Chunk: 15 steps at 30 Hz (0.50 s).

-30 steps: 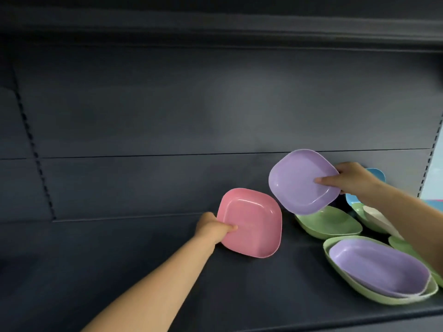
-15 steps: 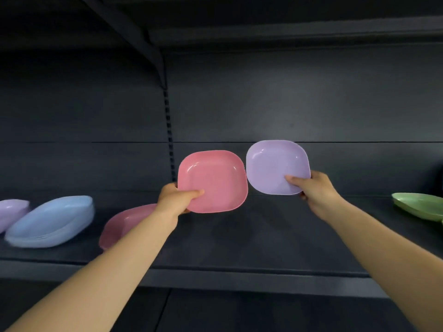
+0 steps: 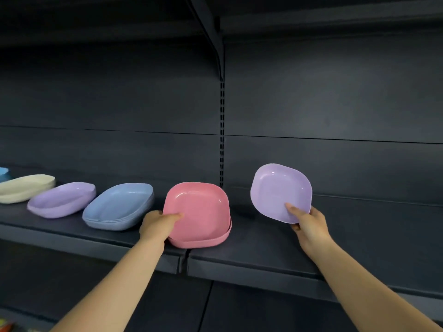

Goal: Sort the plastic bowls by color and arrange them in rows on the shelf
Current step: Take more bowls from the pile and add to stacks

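Your left hand (image 3: 157,222) grips a glossy, rounded-square pink bowl (image 3: 197,208), now lowered onto the pink stack (image 3: 221,237) on the shelf (image 3: 251,257). Your right hand (image 3: 308,225) pinches a smooth lilac bowl (image 3: 279,190), tilted above the shelf, farther from the pink than before.

Two bare forearms, no sleeves, reach in from the lower edge. The left hand (image 3: 157,224) and right hand (image 3: 309,226) wear no gloves, rings or watch; wrists just behind each hand are bare too, no bands or bracelets. Nails short, unpainted as far as visible. Upper arms, clothing out of frame.
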Motion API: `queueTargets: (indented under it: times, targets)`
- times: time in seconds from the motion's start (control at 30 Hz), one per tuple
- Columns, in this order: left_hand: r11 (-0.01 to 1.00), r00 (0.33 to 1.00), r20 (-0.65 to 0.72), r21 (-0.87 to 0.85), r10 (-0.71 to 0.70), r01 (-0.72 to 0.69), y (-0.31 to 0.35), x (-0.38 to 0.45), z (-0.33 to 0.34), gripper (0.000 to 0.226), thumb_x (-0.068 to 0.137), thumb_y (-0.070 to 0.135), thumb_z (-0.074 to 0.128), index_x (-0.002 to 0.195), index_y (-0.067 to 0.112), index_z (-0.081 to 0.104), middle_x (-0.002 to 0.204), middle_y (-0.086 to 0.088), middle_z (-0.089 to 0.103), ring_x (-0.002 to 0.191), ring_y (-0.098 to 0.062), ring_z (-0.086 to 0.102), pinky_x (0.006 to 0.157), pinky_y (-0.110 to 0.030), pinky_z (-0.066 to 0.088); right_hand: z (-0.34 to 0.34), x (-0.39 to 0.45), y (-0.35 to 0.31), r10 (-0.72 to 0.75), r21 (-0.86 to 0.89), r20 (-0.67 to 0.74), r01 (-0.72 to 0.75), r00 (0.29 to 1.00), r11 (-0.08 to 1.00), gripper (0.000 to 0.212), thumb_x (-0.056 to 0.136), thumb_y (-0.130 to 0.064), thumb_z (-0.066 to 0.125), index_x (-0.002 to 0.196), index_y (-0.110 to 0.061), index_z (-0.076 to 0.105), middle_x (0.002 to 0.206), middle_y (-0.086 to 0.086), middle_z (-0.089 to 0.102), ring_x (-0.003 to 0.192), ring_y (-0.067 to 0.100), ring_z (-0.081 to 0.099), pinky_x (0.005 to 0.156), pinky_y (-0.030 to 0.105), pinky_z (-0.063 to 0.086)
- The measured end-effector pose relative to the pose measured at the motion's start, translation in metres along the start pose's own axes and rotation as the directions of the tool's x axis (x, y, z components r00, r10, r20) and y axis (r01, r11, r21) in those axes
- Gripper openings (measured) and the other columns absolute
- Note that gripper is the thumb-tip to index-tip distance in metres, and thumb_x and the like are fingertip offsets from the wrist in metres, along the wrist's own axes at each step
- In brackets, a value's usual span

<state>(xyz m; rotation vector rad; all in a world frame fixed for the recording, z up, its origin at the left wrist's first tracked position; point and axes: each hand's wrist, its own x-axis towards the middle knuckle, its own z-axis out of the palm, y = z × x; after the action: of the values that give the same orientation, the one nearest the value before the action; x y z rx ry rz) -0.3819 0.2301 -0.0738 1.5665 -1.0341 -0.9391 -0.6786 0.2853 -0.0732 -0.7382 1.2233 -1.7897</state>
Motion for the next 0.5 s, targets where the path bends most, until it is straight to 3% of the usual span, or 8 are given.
queueTargets:
  times: [0.2, 0.37, 0.5]
  targets:
    - [0.979, 0.994, -0.045, 0.184, 0.101, -0.091, -0.0089, -0.0039, 0.0039, 0.024, 0.073, 0.029, 0.072, 0.082, 0.015, 0.055, 0.111, -0.012, 0.057, 0.094, -0.031, 0.057, 0.08, -0.041, 0.05, -0.0004, 0.0015, 0.0022, -0.009, -0.007, 0.0, 0.009, 1.0, 1.0, 0.029, 0.086, -0.005, 0.065, 0.113, -0.008, 0.058, 0.101, 0.001, 0.066, 0.09, 0.016, 0.062, 0.075, 0.026, 0.048]
    - [0.965, 0.997, -0.002, 0.253, 0.076, -0.073, -0.0059, -0.0031, 0.0032, 0.055, 0.072, 0.014, 0.077, 0.118, 0.013, 0.047, 0.123, -0.01, 0.052, 0.109, -0.031, 0.054, 0.089, -0.044, 0.049, 0.0009, 0.0004, 0.0014, -0.025, -0.003, 0.026, 0.025, 0.999, 1.0, 0.026, 0.086, -0.004, 0.064, 0.11, -0.01, 0.059, 0.102, 0.001, 0.066, 0.091, 0.017, 0.062, 0.073, 0.025, 0.048]
    - [0.96, 0.999, 0.022, 0.276, 0.05, -0.054, -0.0049, -0.0031, 0.0017, 0.066, 0.071, 0.012, 0.077, 0.128, 0.014, 0.044, 0.128, -0.01, 0.052, 0.114, -0.031, 0.053, 0.095, -0.045, 0.047, 0.0014, -0.0001, 0.0016, -0.038, -0.009, 0.038, 0.038, 0.999, 0.999, 0.026, 0.085, -0.003, 0.064, 0.11, -0.009, 0.058, 0.102, 0.001, 0.066, 0.092, 0.018, 0.062, 0.075, 0.027, 0.049]
